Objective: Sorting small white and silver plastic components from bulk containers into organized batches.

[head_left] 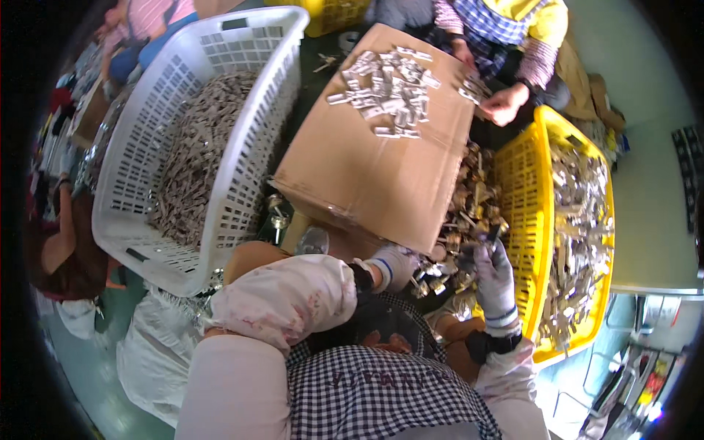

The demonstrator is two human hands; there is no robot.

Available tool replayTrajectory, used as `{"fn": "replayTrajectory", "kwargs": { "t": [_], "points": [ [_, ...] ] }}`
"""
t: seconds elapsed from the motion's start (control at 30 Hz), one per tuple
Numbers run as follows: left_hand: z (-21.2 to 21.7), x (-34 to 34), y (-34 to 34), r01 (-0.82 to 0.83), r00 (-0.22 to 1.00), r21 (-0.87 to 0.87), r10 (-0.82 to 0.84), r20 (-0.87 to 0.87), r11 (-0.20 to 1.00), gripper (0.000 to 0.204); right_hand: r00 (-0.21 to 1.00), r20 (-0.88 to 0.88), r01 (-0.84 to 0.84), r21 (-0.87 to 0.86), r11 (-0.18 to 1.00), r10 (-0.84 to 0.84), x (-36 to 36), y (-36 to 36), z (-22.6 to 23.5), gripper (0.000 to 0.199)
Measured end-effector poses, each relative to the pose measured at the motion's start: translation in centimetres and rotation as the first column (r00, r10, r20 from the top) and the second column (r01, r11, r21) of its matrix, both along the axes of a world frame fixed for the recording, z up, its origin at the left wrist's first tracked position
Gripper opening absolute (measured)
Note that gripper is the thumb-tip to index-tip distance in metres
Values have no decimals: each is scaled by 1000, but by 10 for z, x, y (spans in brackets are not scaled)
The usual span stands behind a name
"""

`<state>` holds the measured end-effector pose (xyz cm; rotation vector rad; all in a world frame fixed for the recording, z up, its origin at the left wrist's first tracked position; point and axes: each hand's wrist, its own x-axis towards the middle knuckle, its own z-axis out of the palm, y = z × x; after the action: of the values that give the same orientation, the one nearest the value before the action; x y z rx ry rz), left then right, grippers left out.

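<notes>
the metal parts (475, 199) piled along the right edge of the cardboard box (348, 165) look small, stiff and likely slippery, best pinched by their rounded heads, while the left hand (394, 266) and right hand (494, 276) sit apart, each one's grip impossible to tell.

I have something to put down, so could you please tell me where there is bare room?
The cardboard box is bare between the silver pieces and its near edge. Crowded: its far part, and the gap between box and yellow basket, heaped with metal parts.
</notes>
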<state>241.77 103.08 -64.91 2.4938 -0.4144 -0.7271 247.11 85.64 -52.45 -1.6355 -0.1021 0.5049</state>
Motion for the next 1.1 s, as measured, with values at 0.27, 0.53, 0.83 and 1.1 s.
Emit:
{"fn": "replayTrajectory", "kwargs": {
  "t": [0.27, 0.53, 0.83, 1.1],
  "points": [
    [-24, 4, -1, -4, 981, 71, -10, 193, 997, 47, 904, -383, -77, 292, 953, 190, 0, -32, -25, 33],
    [-69, -13, 1, -355, 925, -185, 373, 74, 916, 35, 521, -110, -555, -797, 238, 846, -26, -20, -9, 33],
    [-62, -8, 8, -365, 929, -123, 369, 11, 923, 33, 540, -211, -509, -853, 117, 815, -17, -26, -10, 34],
    [-46, -13, 11, -109, 987, 35, 104, 122, 993, 42, 501, -125, -524, -832, 185, 856, -18, -32, -21, 29]
  ]
}}
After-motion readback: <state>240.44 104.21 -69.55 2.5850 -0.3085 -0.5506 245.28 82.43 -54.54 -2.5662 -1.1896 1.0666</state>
